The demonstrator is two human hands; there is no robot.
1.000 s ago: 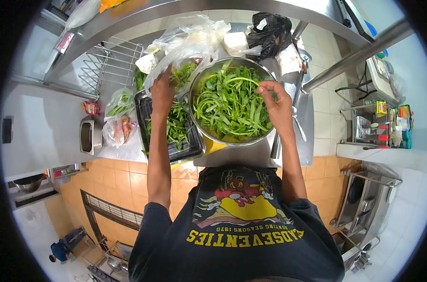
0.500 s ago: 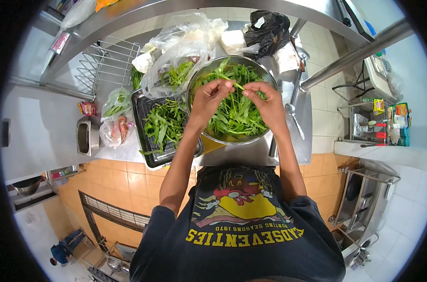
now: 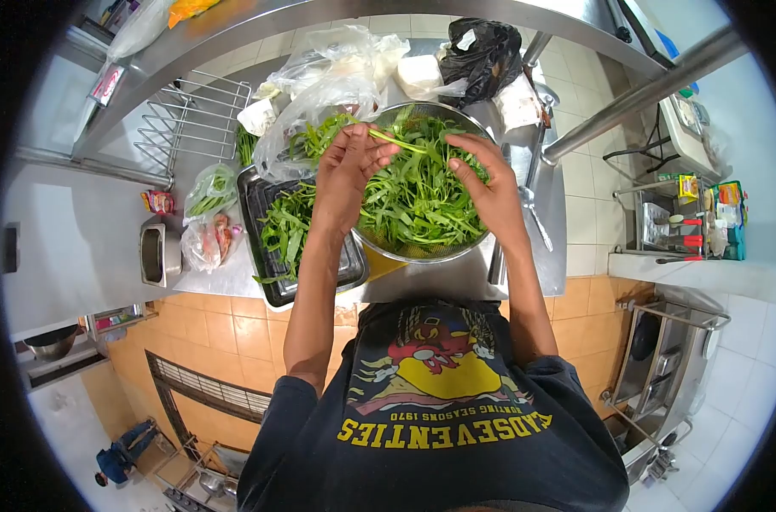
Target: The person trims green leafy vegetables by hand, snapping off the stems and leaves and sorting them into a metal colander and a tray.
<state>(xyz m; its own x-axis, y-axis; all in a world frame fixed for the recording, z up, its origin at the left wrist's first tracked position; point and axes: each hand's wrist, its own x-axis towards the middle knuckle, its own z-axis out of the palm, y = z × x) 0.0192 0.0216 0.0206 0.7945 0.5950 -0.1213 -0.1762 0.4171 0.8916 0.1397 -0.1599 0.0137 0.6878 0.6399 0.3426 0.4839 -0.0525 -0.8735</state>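
Observation:
Pinched between the fingertips of my left hand (image 3: 350, 169) is a green leafy-vegetable stem (image 3: 398, 142), pointing right across the bowl. My right hand (image 3: 492, 181) hovers over the bowl's right side, thumb and fingers apart, and I see nothing held in it. Below both hands stands a large metal colander (image 3: 418, 258), its rim partly covered by my left hand. Cut leafy greens (image 3: 422, 200) fill it. On its left a black tray (image 3: 277, 294) carries more greens (image 3: 290, 230), partly hidden behind my left forearm.
Clear plastic bags (image 3: 307, 119) with greens lie behind the tray, beside a wire rack (image 3: 191, 124). A black plastic bag (image 3: 482, 60) is at the back. A spoon (image 3: 537, 220) lies on the right. A steel shelf (image 3: 319, 47) crosses overhead. A person (image 3: 123, 452) is at the far lower left.
My hands have moved apart. The left went leftward with the stem still pinched in it; the right let go and opened, shifting slightly right.

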